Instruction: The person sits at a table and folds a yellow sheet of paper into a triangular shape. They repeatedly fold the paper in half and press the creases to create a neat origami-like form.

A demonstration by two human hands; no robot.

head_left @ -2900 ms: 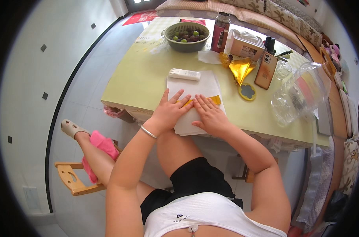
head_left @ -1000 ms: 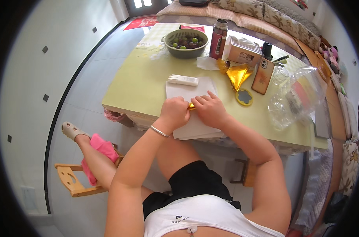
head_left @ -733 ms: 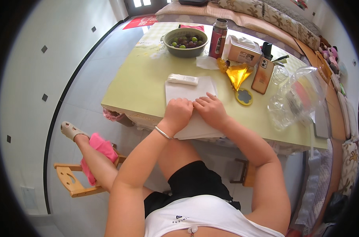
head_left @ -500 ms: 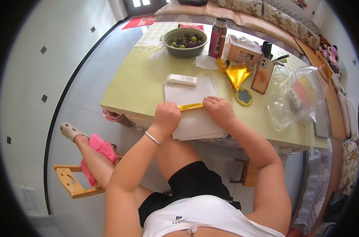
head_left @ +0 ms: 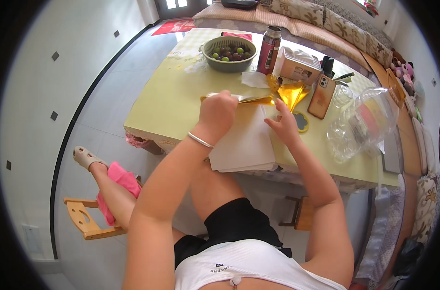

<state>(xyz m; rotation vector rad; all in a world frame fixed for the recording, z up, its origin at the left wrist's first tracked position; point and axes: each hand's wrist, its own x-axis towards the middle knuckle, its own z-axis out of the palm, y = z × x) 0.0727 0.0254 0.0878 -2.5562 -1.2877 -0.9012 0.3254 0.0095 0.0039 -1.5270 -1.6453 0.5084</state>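
My left hand [head_left: 218,116] is closed around a folded strip of shiny gold paper [head_left: 256,100] and holds it up over a stack of white paper sheets [head_left: 249,147]. The strip's free end points right, its layers slightly parted. At that end is my right hand [head_left: 284,124], thumb and forefinger apart; whether a fingertip touches the strip I cannot tell. A pointed gold paper shape [head_left: 291,94] lies just beyond it. Beside my right hand is a small round yellow-rimmed piece with a grey flower-shaped middle [head_left: 302,122]. My left hand mostly covers a white oblong item on the sheets.
Along the table's [head_left: 162,101] far side stand a grey-green colander [head_left: 210,60] of grapes, an open dark-red flask [head_left: 268,50] and a tissue box [head_left: 297,70]. A phone [head_left: 321,96] leans nearby. Toward the right lies a clear plastic bag [head_left: 360,125].
Both hands have moved away from me with the gold strip. My left hand has risen and still grips it; my right hand has let go and its fingers have spread.
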